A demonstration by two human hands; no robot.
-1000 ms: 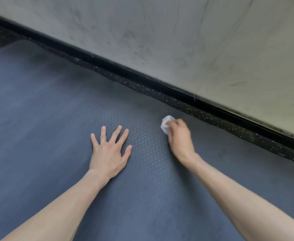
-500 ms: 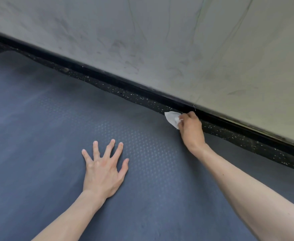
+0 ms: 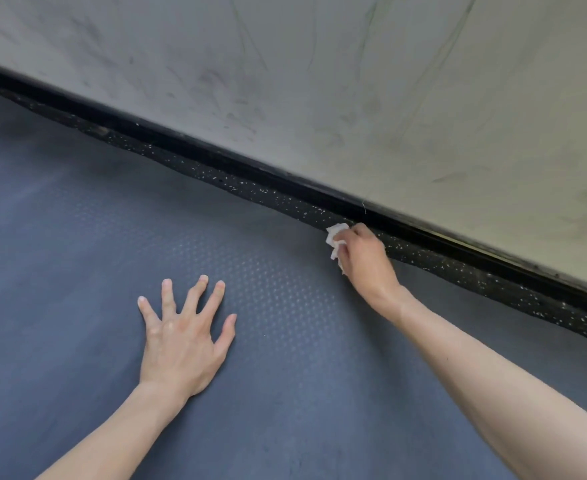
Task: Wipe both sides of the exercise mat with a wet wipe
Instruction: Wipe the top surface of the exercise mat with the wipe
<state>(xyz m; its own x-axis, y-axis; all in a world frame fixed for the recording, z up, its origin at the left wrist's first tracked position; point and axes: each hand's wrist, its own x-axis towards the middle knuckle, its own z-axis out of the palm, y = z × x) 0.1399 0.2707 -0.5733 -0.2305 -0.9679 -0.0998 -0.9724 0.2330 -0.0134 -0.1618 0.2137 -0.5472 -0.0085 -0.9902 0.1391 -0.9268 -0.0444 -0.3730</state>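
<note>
A blue-grey exercise mat point(image 3: 77, 271) with a dotted texture lies flat and fills the lower left of the head view. My left hand point(image 3: 184, 337) rests palm down on the mat with its fingers spread. My right hand point(image 3: 365, 261) is at the mat's far edge, next to the speckled floor strip, closed on a crumpled white wet wipe point(image 3: 335, 237). The wipe sticks out past my fingers and touches the mat's edge.
A strip of black speckled rubber floor point(image 3: 493, 275) runs along the mat's far edge. Behind it a black skirting point(image 3: 285, 178) meets a scuffed pale wall point(image 3: 320, 81).
My right hand has slid the wipe away from me, from the middle of the mat to its far edge. My left hand has stayed flat on the mat.
</note>
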